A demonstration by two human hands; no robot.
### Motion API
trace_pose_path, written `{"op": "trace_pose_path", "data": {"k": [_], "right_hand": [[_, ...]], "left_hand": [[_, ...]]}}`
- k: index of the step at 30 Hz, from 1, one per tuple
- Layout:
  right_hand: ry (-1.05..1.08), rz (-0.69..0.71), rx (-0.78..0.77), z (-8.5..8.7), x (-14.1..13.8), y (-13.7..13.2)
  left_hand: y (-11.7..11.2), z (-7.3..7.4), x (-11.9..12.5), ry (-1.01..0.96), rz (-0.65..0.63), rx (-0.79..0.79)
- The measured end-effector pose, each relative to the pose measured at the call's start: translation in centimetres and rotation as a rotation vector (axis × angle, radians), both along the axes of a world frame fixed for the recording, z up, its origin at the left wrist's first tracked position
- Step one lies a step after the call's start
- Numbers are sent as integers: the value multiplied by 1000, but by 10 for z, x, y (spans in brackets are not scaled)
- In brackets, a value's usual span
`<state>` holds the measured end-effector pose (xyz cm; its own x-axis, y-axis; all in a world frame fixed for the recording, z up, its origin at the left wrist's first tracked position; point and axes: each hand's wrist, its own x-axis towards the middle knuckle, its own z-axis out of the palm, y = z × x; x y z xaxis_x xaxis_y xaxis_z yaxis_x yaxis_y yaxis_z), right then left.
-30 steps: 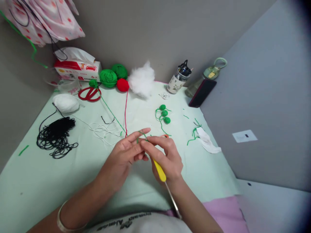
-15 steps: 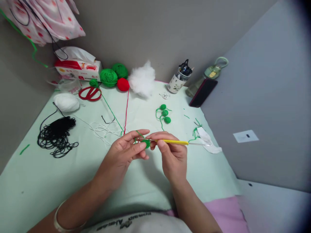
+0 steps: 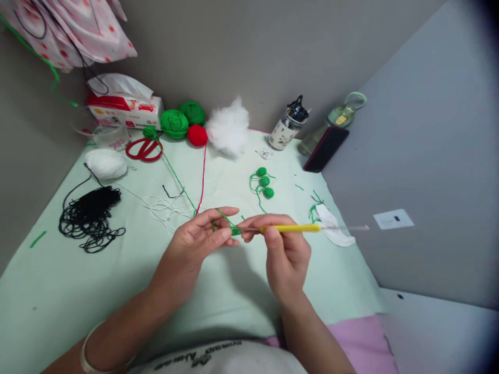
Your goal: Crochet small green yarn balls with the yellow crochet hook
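Note:
My left hand (image 3: 202,236) pinches a small green crochet piece (image 3: 236,230) between thumb and fingers, with green yarn (image 3: 223,213) running over its raised index finger. In my right hand (image 3: 286,249) is a crochet hook (image 3: 296,228) with a yellow grip, held nearly level. The hook's left end meets the green piece; its tip is hard to make out there. The other metal end sticks out to the right. Beyond my hands, three small green crocheted balls (image 3: 264,181) lie in a row with loose yarn tails.
Along the back stand a tissue box (image 3: 125,111), green yarn balls (image 3: 174,124), a red yarn ball (image 3: 197,135), white stuffing (image 3: 228,127), a jar (image 3: 284,134) and a phone (image 3: 326,149) against a bottle. Red-handled scissors (image 3: 144,150), white yarn (image 3: 106,163) and black cord (image 3: 91,213) lie left.
My right hand has moved right with the crochet hook, drawing its left end back toward the green piece. My left hand stays nearly in place, still pinching the piece.

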<state>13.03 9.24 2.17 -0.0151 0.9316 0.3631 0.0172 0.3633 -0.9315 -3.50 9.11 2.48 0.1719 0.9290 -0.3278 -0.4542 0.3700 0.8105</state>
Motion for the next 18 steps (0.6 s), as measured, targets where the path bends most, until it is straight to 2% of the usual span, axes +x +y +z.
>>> {"op": "trace_pose_path", "data": {"k": [3, 5, 8, 10, 12, 15, 18], "right_hand": [[-316, -16, 301, -4, 0, -6], [-489, -48, 469, -9, -2, -7], [-645, -141, 564, -16, -4, -7], [-594, -150, 521, -16, -3, -6], [-386, -137, 380, -12, -2, -4], [-16, -85, 119, -5, -2, 1], [67, -13, 53, -3, -5, 5]], "left_hand": [[-2, -2, 4, 92, 88, 62], [-3, -2, 6, 87, 131, 76], [-2, 0, 6, -71, 58, -6], [1, 1, 4, -195, -41, -110], [4, 2, 0, -263, -80, -178], [7, 5, -1, -257, -47, -139], [4, 6, 3, -194, -59, -51]]}}
